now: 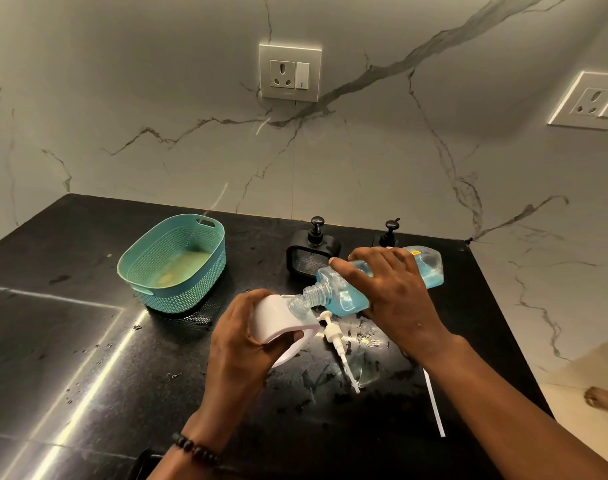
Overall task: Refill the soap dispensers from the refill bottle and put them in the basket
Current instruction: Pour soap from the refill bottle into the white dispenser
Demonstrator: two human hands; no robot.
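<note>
Right of the teal basket (172,263) on the black surface (88,341), the right hand (389,289) grips the tilted refill bottle (347,296), its neck meeting the white dispenser (278,318) gripped by the left hand (240,344).

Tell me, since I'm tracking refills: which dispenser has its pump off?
The white dispenser in the left hand; its pump lies on the counter. Both black dispensers keep theirs.

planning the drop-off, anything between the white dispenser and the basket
Nothing visible. The white dispenser, held by the left hand, has bare black counter between it and the teal basket up-left.
</note>
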